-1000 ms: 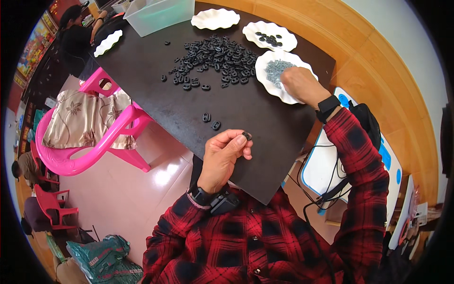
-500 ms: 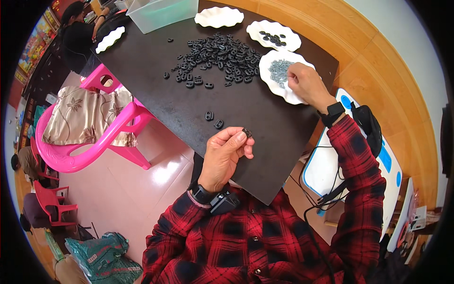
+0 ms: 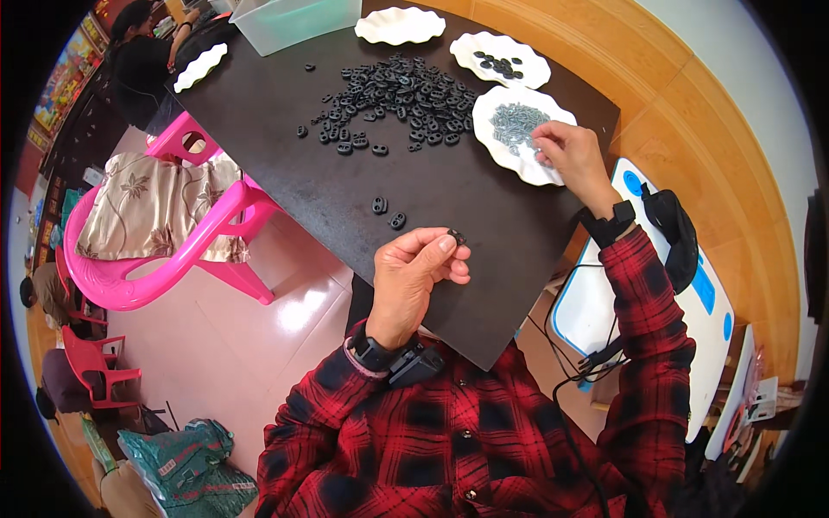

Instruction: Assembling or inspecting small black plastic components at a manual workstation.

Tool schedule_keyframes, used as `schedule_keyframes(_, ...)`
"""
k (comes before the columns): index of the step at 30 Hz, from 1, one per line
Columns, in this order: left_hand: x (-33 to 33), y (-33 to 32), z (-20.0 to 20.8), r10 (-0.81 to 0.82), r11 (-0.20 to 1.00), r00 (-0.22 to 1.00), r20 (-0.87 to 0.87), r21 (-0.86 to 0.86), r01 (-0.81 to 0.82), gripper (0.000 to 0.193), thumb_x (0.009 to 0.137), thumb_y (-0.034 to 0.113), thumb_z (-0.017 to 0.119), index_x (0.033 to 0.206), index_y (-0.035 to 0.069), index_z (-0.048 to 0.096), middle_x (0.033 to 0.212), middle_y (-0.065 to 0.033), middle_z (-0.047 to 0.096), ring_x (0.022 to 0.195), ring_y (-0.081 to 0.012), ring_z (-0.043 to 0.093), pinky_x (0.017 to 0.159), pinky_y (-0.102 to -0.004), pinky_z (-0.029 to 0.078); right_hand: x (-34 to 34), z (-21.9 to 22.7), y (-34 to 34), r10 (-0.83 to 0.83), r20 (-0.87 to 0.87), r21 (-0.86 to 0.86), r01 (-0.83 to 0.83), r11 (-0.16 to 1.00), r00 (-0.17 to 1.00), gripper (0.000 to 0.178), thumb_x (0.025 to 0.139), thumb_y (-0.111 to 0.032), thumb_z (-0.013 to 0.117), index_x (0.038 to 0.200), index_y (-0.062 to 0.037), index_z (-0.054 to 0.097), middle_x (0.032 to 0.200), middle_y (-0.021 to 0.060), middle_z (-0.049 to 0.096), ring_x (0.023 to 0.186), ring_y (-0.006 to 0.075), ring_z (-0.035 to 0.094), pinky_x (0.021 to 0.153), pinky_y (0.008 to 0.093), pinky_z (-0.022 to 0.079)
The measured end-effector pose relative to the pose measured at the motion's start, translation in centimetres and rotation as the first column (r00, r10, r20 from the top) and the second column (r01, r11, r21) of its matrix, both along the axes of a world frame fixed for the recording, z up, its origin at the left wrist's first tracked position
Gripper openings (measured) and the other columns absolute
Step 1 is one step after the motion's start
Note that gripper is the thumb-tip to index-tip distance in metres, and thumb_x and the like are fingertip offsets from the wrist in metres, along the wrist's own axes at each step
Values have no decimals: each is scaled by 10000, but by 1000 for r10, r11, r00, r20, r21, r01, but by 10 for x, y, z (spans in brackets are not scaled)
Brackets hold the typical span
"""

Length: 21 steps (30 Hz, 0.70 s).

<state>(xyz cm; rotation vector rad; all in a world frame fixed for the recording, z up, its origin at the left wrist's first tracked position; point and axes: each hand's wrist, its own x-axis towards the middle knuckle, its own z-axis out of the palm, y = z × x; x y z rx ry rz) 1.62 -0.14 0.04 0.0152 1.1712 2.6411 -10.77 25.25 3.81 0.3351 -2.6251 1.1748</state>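
Black piece (image 3: 457, 236): small, rounded
Left hand (image 3: 408, 278): pinches it
Right hand (image 3: 576, 162): fingertips bent over silvery bits (image 3: 516, 123), grip unclear

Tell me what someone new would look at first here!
Probably the bright pink chair at left, with a flowery cloth draped over it. Next, the heap of black pieces on the dark table's far half, near white wavy plates. Nearer, the left hand pinches a small dark piece, while the right hand is at the grey bits.
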Motion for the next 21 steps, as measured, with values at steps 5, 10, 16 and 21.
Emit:
schedule_keyframes(5,1,1,2,15,999,1000,-7,-41,-15,128,877,89,552,953,-5,593,829,-131,637,652,-164,601,625,-298,524,1,-2,-2,100,-220,253,-42,967,970,113,753,-42,616,843,21,637,722,98,633,622,143,597,583,243,467)
schedule_keyframes(10,1,1,2,23,999,1000,2,-43,-23,121,874,77,550,951,-5,595,833,-136,638,651,-163,602,628,-299,525,4,4,-3,161,-197,308,-95,947,967,108,749,-60,624,823,16,644,748,143,638,658,201,614,595,290,471)
schedule_keyframes(16,1,1,-1,24,999,999,-25,-38,-24,112,868,63,552,946,-4,597,829,-136,638,649,-162,602,622,-300,526,2,7,-3,16,37,148,-21,989,999,107,752,-78,627,807,10,658,724,160,632,650,232,619,590,313,469)
schedule_keyframes(21,2,1,1,17,997,1000,-23,-73,-19,104,862,57,559,939,-3,597,824,-135,638,646,-161,604,612,-296,529,3,7,-5,32,57,157,-41,987,998,114,764,-83,615,803,16,655,707,150,634,637,221,613,584,303,467)
